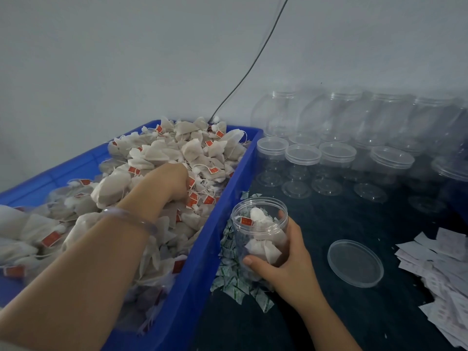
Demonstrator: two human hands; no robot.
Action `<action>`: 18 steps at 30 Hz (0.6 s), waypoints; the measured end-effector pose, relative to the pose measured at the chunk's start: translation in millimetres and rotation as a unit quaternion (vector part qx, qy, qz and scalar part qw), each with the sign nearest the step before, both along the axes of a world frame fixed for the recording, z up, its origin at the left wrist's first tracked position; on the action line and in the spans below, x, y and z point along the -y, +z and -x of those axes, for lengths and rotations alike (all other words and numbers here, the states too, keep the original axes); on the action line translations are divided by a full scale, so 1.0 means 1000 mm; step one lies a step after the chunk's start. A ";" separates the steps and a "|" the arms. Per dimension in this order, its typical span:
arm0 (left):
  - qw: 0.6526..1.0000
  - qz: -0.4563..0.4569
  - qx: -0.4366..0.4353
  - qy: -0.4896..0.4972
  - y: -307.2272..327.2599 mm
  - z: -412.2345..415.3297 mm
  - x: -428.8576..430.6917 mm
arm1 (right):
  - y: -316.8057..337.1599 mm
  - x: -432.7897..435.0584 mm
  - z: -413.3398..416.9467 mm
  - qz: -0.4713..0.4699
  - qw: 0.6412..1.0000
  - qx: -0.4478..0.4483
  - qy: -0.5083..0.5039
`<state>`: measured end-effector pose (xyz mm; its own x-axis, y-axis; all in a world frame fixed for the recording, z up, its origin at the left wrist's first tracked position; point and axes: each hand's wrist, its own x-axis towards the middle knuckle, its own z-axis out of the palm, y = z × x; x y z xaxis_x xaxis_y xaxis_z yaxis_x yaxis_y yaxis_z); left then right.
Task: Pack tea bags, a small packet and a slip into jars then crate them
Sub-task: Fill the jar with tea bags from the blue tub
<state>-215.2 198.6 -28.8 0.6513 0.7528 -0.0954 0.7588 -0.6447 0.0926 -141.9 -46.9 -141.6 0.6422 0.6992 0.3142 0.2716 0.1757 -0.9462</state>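
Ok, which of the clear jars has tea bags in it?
The jar gripped by the right hand, beside the blue crate. It is lidless and holds tea bags; the lidded jars behind look empty.

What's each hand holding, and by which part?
Right hand grips the open jar around its lower wall. Left hand reaches into tea bags; hold cannot be told.

digs the left hand (168, 182) into tea bags (162, 153) heaped in the blue crate (200, 249), its tips hidden; grips with the right hand (286, 262) an open jar (258, 216) holding a few bags, just beside the crate, above small packets (233, 282), loose lid (355, 263) near.
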 end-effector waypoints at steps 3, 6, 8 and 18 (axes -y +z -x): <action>1.000 -0.008 0.020 0.004 0.000 -0.001 -0.004 | 0.000 0.000 0.000 -0.001 1.000 -0.003 0.002; 0.997 0.004 0.079 -0.010 0.006 0.000 -0.008 | 0.000 0.000 -0.001 -0.004 1.000 -0.005 0.007; 0.993 0.010 0.115 -0.024 0.010 -0.001 -0.010 | -0.001 0.000 -0.001 -0.004 1.000 -0.006 0.009; 0.997 0.020 0.075 -0.025 0.000 0.002 -0.016 | -0.001 -0.001 -0.001 -0.008 1.000 -0.006 0.007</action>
